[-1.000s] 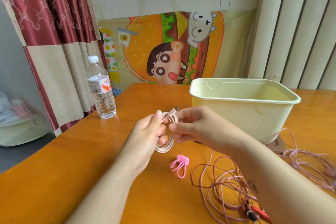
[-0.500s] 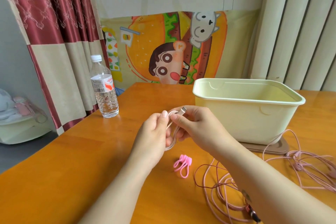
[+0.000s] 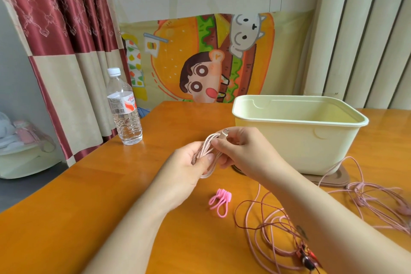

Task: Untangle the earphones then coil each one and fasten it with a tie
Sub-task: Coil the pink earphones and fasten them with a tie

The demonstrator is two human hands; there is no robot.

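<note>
Standing at the far left of the orange wooden desk (image 3: pixel 89 207) is a clear plastic water bottle (image 3: pixel 124 109). Above the desk's middle, our left hand (image 3: pixel 189 171) grips a coiled pale pink earphone cord (image 3: pixel 209 151), and our right hand (image 3: pixel 240 151) pinches the coil's top beside its metal plug. Below them we see bright pink silicone ties (image 3: pixel 220 201) lying on the desk. Tangled pink cords (image 3: pixel 278 229) sprawl rightward, in front of a cream plastic tub (image 3: pixel 300 140).

Earphone coil (image 3: pixel 208 144) no longer round hanging loop: left hand (image 3: pixel 186 171) now squeezes it into narrow bundle, right hand (image 3: pixel 242 151) tilts plug end toward bin (image 3: pixel 289 147).
</note>
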